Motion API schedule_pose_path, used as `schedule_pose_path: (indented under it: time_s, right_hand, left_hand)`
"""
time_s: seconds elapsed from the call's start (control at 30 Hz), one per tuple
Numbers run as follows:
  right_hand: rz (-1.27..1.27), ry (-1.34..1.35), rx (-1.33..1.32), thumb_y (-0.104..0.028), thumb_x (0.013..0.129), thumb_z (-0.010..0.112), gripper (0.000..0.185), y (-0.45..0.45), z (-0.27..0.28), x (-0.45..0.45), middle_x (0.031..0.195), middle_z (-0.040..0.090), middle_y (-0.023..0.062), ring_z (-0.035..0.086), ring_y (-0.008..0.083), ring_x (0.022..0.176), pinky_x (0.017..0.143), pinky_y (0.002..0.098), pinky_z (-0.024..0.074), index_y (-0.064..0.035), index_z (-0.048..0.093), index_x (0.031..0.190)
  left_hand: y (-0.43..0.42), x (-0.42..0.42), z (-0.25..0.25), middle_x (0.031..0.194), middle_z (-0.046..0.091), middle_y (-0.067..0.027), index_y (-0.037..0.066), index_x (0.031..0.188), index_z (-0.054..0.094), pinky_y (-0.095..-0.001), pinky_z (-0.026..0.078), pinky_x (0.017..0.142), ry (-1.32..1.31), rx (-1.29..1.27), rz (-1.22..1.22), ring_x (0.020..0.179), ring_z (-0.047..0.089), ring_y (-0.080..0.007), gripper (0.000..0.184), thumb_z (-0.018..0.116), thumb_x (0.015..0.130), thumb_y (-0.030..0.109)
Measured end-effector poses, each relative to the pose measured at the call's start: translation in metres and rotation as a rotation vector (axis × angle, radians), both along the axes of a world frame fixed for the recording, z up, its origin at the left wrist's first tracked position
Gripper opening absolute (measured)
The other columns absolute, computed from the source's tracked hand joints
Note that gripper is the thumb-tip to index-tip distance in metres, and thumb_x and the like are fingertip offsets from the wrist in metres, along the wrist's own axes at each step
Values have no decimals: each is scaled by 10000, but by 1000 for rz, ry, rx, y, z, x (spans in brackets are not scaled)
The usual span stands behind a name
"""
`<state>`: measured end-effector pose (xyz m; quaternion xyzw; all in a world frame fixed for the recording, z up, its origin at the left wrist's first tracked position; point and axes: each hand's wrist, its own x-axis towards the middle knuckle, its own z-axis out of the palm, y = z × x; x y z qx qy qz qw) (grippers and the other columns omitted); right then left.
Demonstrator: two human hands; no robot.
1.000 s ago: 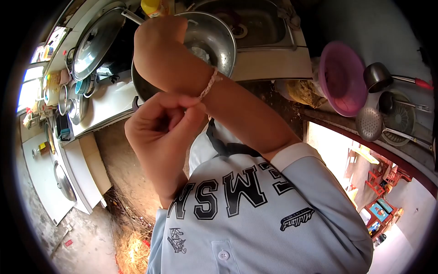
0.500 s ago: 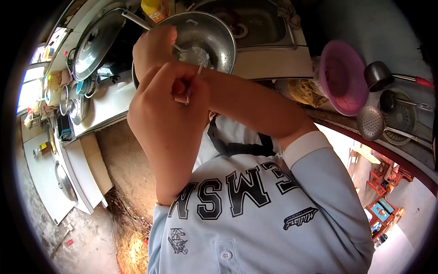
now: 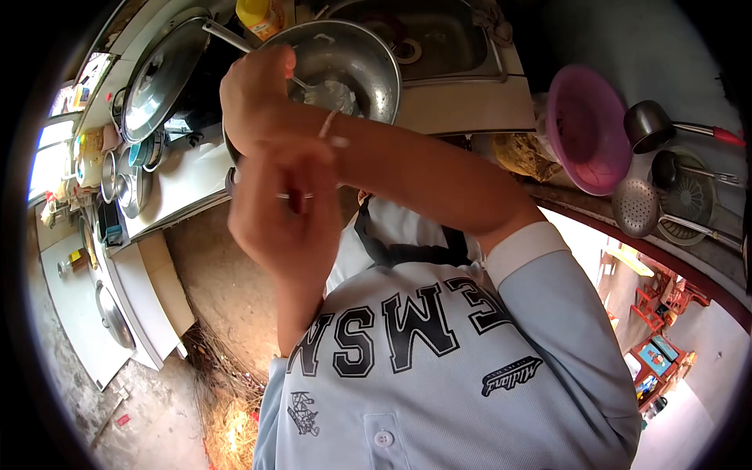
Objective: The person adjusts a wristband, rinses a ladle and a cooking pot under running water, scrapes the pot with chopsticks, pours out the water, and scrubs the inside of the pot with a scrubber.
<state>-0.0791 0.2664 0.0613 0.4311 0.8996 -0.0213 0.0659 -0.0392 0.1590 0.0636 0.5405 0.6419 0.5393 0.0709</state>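
Observation:
My right hand (image 3: 254, 90) is closed around a long-handled metal cooking utensil (image 3: 227, 35). Its thin shaft comes out beyond my fingers into a large metal bowl (image 3: 380, 66); its head is hard to make out against whitish material (image 3: 333, 95) there. Around my right wrist runs a thin pale bracelet (image 3: 329, 124) with a small white piece hanging from it. My left hand (image 3: 286, 207) is curled, blurred by motion, just below that wrist and apart from the bracelet. Small silvery bits show between its fingers; whether a ring or something held, I cannot tell.
A sink (image 3: 439, 47) lies beyond the bowl, with a yellow bottle (image 3: 260, 16) on the left. A large glass lid (image 3: 166, 78) leans at the left. On the right are a pink basin (image 3: 587, 129), a saucepan-like ladle (image 3: 648, 128) and a skimmer (image 3: 635, 207).
My left hand has drawn back from the bracelet, moving down and slightly left; before, its fingers pinched a strand near the wrist. My right hand keeps its grip, shifted only slightly.

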Motion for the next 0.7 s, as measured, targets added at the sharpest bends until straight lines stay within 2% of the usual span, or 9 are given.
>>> schedule_pose_path:
  time_s: [0.03,0.07,0.1,0.17,0.2,0.3,0.57,0.63,0.7]
  right_hand:
    - [35,-23,9,-219,627,724,357,0,1,2,967,663,35,614,187,922,685,352,416,-145,681,974]
    - [33,-23,9,-219,627,724,357,2,-1,1,967,663,35,614,187,922,685,352,416,-145,681,974]
    - [75,-64,-2,-252,660,672,371,5,-4,1,989,642,55,595,213,916,667,392,406,-126,667,1010]
    - [119,-107,-14,-284,693,620,396,8,-8,0,1010,621,74,577,240,910,649,431,396,-107,653,1046]
    - [125,-90,-42,-291,695,621,396,9,-6,2,1011,620,75,577,241,913,650,430,396,-107,653,1045]
    - [137,-64,-82,-304,701,624,395,6,-3,0,1015,619,78,576,241,920,652,429,396,-111,654,1044]
    - [128,-105,-100,-313,699,632,390,3,-4,-1,1031,622,68,575,228,933,640,420,393,-125,660,1040]
    - [103,-51,42,-201,566,746,281,-1,-2,3,763,587,-72,552,75,711,559,274,336,-160,690,838]
    - [110,-70,53,-193,561,745,277,-2,-6,3,760,585,-73,548,74,705,557,273,333,-159,689,831]
  left_hand:
    - [-2,-2,0,689,568,3,29,701,593,-191,355,463,271,7,-147,569,493,-53,103,618,688,-70]
    - [-2,-6,0,714,602,-20,18,730,620,-205,372,455,379,21,-277,564,519,-80,135,623,654,-94]
    - [-6,-7,0,714,602,-20,18,730,620,-205,372,455,378,21,-279,564,519,-80,135,623,654,-94]
    - [-19,-7,-3,730,611,-32,22,777,656,-196,360,454,227,90,-9,561,513,-74,170,626,669,-106]
    - [-16,-7,-7,747,615,-39,27,824,680,-185,350,459,-33,191,82,566,505,-72,196,637,684,-103]
    - [-12,-9,3,751,614,-41,18,834,680,-180,342,461,44,46,49,571,494,-60,168,657,699,-80]
    - [-16,3,2,748,625,-10,78,814,695,-202,412,474,182,-70,114,586,543,-82,157,723,679,5]
    - [-18,6,2,744,617,-5,80,804,679,-206,414,472,194,-107,134,570,537,-87,136,714,688,19]
    - [-18,11,3,739,608,0,83,794,662,-210,417,471,210,-144,156,554,532,-93,116,704,698,32]
